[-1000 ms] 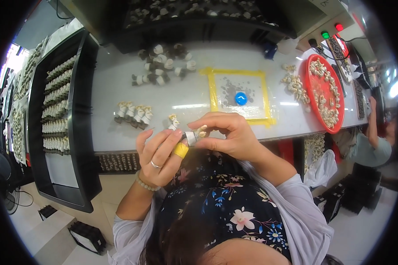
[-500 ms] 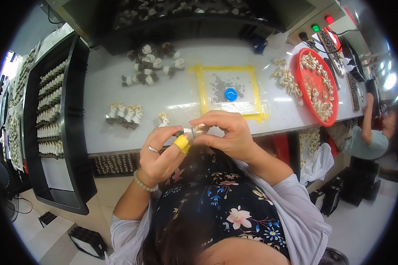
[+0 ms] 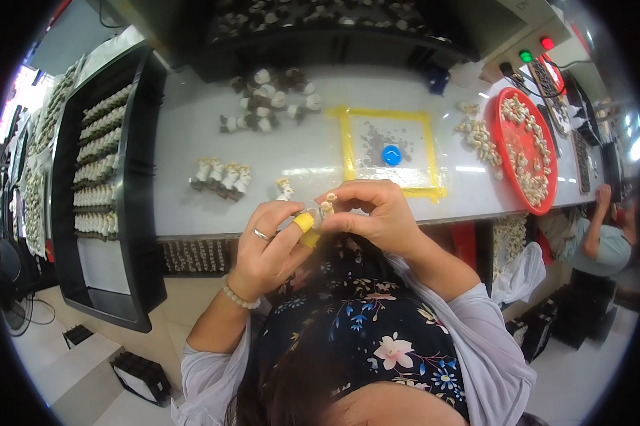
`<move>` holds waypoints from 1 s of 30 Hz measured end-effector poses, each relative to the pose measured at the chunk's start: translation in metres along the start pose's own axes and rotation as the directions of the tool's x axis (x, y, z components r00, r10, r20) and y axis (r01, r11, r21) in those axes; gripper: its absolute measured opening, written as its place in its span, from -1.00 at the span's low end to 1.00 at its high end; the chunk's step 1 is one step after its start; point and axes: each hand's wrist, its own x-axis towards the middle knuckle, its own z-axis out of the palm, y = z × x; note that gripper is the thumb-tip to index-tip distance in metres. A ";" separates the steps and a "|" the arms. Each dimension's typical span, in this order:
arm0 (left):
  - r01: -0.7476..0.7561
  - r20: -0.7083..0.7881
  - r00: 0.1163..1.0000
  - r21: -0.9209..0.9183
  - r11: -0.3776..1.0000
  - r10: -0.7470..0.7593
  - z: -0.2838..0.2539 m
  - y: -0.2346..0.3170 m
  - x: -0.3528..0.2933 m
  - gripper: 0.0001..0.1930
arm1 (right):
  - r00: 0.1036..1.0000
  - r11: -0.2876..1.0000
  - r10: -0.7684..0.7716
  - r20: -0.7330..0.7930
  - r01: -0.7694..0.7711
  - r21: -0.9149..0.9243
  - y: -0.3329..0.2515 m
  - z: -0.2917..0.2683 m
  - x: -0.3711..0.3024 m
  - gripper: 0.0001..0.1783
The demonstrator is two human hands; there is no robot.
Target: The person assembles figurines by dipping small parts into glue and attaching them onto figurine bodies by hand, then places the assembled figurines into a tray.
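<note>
Close to the table's front edge, my two hands meet over small figurine parts. A small cream-coloured figurine piece [image 3: 328, 204] is pinched between the thumb and index finger of my right hand [image 3: 379, 214]. My left hand [image 3: 272, 241], with yellow tape on its fingers, is closed on a small whitish figurine part that its fingers mostly hide. Whether the two parts touch, I cannot tell. Just beyond my left fingers stands a single white figurine [image 3: 284, 189]. A cluster of white figurines with dark bases [image 3: 222, 177] stands further left.
White-and-dark figurine bodies [image 3: 267, 103] lie loose at the back. A yellow tape square [image 3: 346, 145] frames grey bits and a blue cap [image 3: 392, 155]. Right of it are a pile of cream pieces [image 3: 478, 135] and a red tray [image 3: 501, 145]. A black rack [image 3: 144, 206] stands left; a person [image 3: 597, 241] is far right.
The scene has shifted slightly rightward in view. The cream piece now stands more upright in my right fingers, and the dark end seen at my left fingertips is hidden.
</note>
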 end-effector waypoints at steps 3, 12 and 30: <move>0.004 0.004 1.000 0.121 0.993 -0.004 -0.009 -0.004 -0.004 -0.61 | 0.997 0.999 0.031 0.069 -0.029 -0.032 0.004 0.006 0.013 -0.70; 0.368 -0.135 0.930 0.333 0.868 -0.342 -0.026 -0.018 -0.009 -0.73 | 0.981 0.955 -0.192 -0.005 0.185 -0.232 0.017 -0.013 0.001 -0.63; 0.278 -0.087 0.956 0.577 0.768 -0.281 0.008 -0.007 -0.015 -0.70 | 0.962 0.925 -0.201 -0.185 0.124 -0.360 0.029 -0.047 -0.038 -0.68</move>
